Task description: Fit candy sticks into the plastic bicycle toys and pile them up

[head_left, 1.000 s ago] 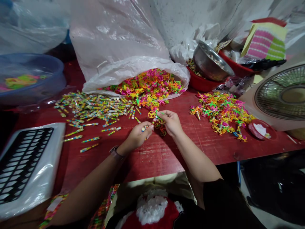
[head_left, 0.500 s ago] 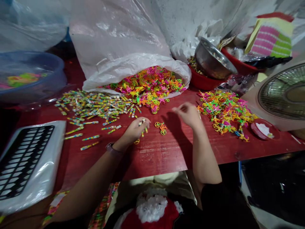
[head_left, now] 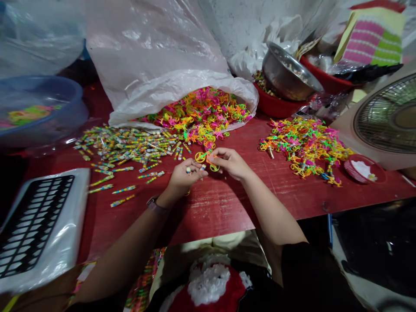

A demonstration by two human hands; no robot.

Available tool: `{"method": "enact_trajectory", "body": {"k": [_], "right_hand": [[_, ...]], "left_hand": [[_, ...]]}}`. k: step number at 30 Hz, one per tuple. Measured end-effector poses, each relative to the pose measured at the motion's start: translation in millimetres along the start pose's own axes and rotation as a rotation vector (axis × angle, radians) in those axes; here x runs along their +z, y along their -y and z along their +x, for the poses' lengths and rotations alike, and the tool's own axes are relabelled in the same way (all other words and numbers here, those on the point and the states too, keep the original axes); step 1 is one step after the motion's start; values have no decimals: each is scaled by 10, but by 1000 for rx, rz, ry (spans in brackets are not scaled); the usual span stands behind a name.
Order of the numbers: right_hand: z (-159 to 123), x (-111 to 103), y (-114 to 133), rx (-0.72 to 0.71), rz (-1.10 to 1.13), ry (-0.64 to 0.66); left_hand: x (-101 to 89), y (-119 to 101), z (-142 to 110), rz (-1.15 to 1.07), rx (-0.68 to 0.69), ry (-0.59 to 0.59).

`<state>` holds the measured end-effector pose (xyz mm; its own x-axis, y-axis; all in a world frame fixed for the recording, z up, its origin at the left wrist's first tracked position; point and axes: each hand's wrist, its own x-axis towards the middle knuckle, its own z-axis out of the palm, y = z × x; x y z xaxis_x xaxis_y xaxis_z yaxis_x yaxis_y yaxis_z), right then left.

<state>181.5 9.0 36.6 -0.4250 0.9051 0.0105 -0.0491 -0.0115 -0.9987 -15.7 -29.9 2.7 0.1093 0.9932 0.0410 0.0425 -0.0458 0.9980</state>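
My left hand (head_left: 184,177) and my right hand (head_left: 229,162) meet above the red wooden table (head_left: 214,208). The right fingers pinch a small neon plastic toy bicycle (head_left: 206,158) with yellow wheels. The left fingers curl around a short, brightly striped candy tube (head_left: 188,170), mostly hidden. Loose striped tubes (head_left: 126,145) lie in a spread heap left of my hands. Neon bicycles fill a white plastic sack (head_left: 198,113) ahead and form a second heap (head_left: 303,147) to the right.
A blue plastic basin (head_left: 35,110) stands at far left, and a white-and-black grated object (head_left: 39,225) lies nearer. A steel bowl (head_left: 287,71) rests on a red basin (head_left: 276,104). A fan (head_left: 386,117) and small red basket (head_left: 364,169) sit right.
My right hand has moved back from near the right heap and taken the toy bicycle from the table. My left hand has moved up to meet it, still holding the striped tube.
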Motion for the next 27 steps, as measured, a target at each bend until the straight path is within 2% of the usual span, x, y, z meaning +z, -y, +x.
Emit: {"method": "enact_trajectory", "body": {"k": [6,12,16,23,25,27], "right_hand": [[-18,172,-55,46,201,103],[-30,191,-59,89,298,93],[-29,237,-51,77,242,47],[-43,297,10,-198,-107,-107],[-48,278,8,-167,-89,-91],[-52,255,10,-93,30,-39]], "left_hand": [[-37,-99,-46,8,60,-17],[-38,-206,-109,50,71,-38],[-66,-242,-120,71,74,-30],[-52,-163,-65,52,35,-35],[-38,-183,-71,42,36,-10],[-34,-229,-92,24,33,-1]]}}
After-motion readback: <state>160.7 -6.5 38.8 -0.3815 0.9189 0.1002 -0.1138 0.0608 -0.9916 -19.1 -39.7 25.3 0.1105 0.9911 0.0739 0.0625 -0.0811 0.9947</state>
